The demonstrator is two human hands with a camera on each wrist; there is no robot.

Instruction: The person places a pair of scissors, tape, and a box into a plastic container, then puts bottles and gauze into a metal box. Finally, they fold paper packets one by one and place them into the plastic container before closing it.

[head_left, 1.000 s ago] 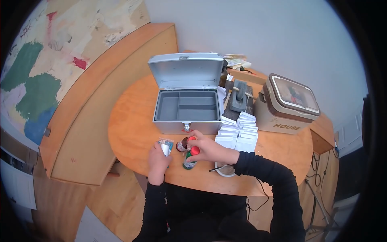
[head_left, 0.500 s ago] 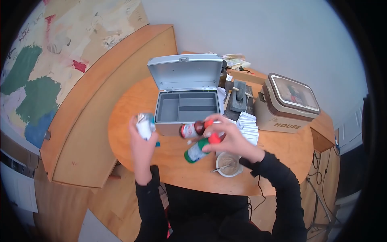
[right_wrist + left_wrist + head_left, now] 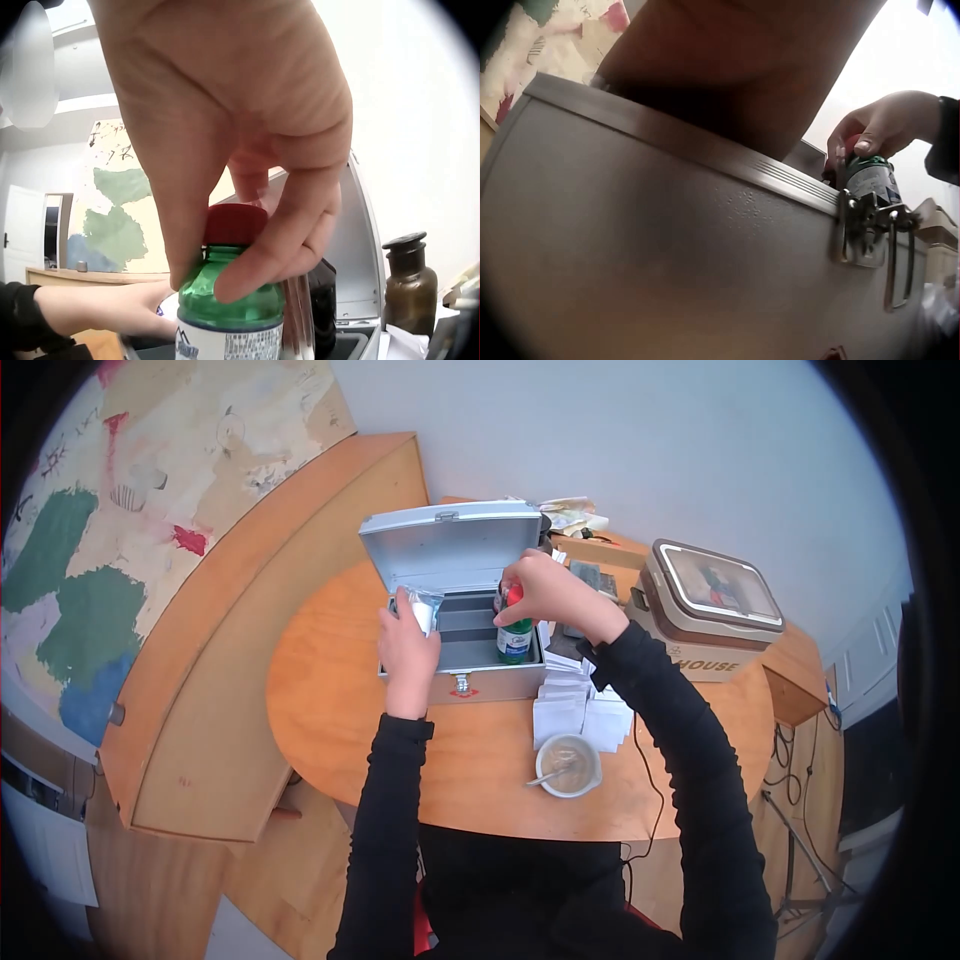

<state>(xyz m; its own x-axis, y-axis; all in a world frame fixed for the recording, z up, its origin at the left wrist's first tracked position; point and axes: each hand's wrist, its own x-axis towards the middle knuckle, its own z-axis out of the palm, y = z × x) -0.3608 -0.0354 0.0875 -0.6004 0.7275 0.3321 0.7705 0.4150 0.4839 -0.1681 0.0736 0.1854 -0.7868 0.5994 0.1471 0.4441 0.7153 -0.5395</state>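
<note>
Green bottle [image 3: 515, 638] with red cap, upright, lowered into the right-hand compartment of an open grey metal box [image 3: 452, 682]; label visible on its lower half; seen again above the box's front latch in the left wrist view [image 3: 871, 180] and close up in the right wrist view [image 3: 229, 315]. Gripped from above at cap and neck by the right hand [image 3: 545, 592]; fingers [image 3: 289, 232] curled down round the red cap, thumb on one side, forefinger on the other; wrist bent downward, black sleeve reaching in from the lower right. Possibly a second, darker bottle pressed behind the same hand, too hidden to tell.

Left hand [image 3: 407, 645] raised over the box's left front edge, back of the hand to the camera; fingers closed round a small white packet with a silvery top [image 3: 418, 608], held just above the left compartment; black sleeve straight up from below.

Box lid [image 3: 445, 545] standing open at the back; box resting on a round wooden desk [image 3: 330, 690]. Just right of the box, a spread of white sachets [image 3: 575, 700]; nearer the person, a small bowl with a spoon [image 3: 568, 764]; further right, a beige lidded container lettered HOUSE [image 3: 708, 610]. Brown glass stoppered bottle [image 3: 409, 281] behind the box in the right wrist view.
</note>
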